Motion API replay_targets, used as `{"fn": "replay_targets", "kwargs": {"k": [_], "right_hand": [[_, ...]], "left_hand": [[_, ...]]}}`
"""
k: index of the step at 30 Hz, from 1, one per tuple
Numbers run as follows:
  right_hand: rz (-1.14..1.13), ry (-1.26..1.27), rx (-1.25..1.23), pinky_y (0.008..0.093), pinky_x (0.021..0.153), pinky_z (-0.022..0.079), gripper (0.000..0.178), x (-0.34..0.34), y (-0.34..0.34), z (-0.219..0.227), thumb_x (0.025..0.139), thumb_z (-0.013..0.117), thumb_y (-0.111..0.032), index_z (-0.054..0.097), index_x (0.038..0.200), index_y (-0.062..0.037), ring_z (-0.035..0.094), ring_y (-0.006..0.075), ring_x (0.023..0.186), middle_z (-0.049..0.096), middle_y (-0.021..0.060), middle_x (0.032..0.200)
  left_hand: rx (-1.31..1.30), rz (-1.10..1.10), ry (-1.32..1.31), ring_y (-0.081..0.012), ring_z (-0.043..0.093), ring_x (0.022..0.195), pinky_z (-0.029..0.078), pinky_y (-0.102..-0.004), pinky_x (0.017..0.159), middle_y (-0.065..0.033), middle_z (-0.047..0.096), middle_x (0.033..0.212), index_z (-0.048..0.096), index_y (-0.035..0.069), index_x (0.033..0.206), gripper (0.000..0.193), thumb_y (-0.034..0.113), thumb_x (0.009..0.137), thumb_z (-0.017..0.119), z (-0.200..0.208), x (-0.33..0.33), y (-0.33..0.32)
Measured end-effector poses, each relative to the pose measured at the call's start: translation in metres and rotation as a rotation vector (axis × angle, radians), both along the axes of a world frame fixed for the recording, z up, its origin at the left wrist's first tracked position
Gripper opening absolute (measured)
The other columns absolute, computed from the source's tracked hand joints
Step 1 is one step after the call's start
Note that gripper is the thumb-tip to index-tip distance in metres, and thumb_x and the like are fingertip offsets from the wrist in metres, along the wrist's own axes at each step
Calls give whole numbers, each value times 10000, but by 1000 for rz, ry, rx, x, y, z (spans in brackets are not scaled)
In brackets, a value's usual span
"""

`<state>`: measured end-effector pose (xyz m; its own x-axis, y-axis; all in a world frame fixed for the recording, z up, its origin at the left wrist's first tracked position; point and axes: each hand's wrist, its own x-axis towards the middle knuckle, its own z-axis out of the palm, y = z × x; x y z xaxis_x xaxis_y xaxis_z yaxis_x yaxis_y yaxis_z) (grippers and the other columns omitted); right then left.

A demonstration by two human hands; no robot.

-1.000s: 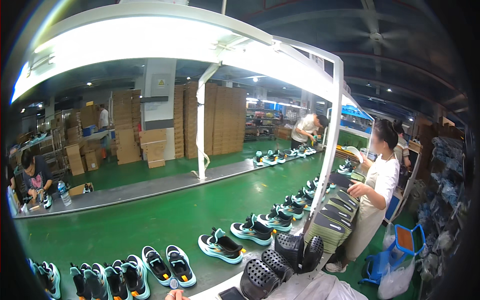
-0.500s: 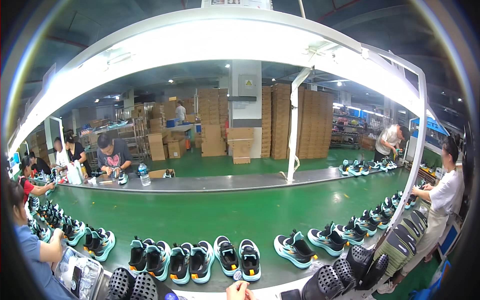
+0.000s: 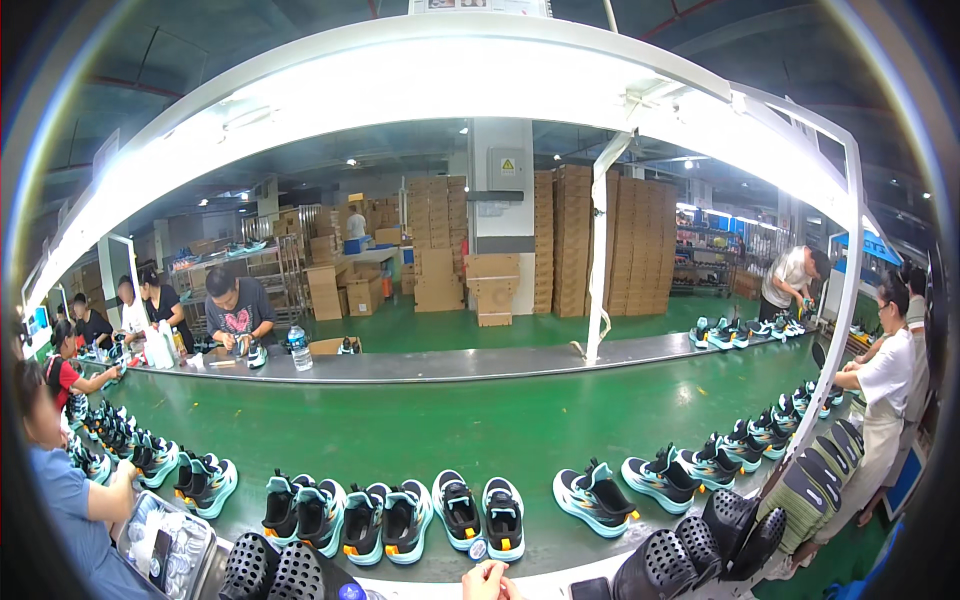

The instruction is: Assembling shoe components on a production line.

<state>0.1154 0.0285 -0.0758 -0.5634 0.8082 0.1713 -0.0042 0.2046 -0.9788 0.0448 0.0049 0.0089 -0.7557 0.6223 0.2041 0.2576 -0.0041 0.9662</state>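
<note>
At the bottom middle, my left hand (image 3: 483, 580) and my right hand (image 3: 511, 590) are close together, cut off by the lower edge. Their fingers look closed, and whatever lies between them is hidden. Just beyond them, on the green conveyor belt (image 3: 380, 420), a pair of black and turquoise sneakers (image 3: 459, 512) stands with toes away from me. A small round blue-and-white sticker (image 3: 478, 549) sits by the left shoe of that pair. More sneakers (image 3: 385, 522) stand in pairs to the left, and a single sneaker (image 3: 593, 498) lies angled to the right.
Black perforated clogs (image 3: 270, 572) stand at the lower left, others (image 3: 680, 560) at the lower right beside a dark phone (image 3: 590, 588). Green-and-black soles (image 3: 815, 480) lie farther right. A co-worker in blue (image 3: 75, 510) sits left by a tray (image 3: 208, 555). A white post (image 3: 597, 250) rises behind.
The whole view has shifted slightly right. My hands remain together at the lower edge. The co-worker at the right has turned a little, and another person shows behind.
</note>
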Motion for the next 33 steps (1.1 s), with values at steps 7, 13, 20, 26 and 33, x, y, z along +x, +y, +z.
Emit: {"fn": "replay_targets", "kwargs": {"k": [7,13,20,26,33], "right_hand": [[-19,-31,13,394,916,447,360,4,2,5,945,399,-145,471,1287,-58,551,355,1120,574,233,1177],[-21,-71,155,385,825,497,383,4,1,35,889,447,-88,475,1271,-88,627,340,976,633,209,1042],[-30,-98,103,392,765,504,412,14,4,45,895,439,-110,448,1305,-153,645,337,889,650,175,979],[0,-140,134,392,673,499,414,18,9,37,884,437,-104,460,1295,-148,648,306,735,652,108,802],[33,-144,110,359,682,501,379,26,18,36,880,435,-98,499,1252,-129,651,257,722,657,69,782]], "left_hand": [[6,-10,-119,-60,534,625,437,-237,563,-22,626,679,683,-5,838,169,113,865,565,-27,-10,15],[3,-16,-51,-74,533,594,434,-246,553,-25,612,660,663,-11,802,225,123,900,510,-12,-14,12],[-24,-82,-154,-51,506,582,397,-215,516,-9,575,656,641,-9,863,271,175,954,464,-12,-9,15],[52,-73,-204,-87,539,755,444,-226,631,-51,616,877,615,-24,1043,218,115,924,497,-38,-18,27],[52,-19,-91,-173,558,991,440,-294,863,-110,615,1077,588,-2,1151,294,78,869,569,-24,-8,30]]}}
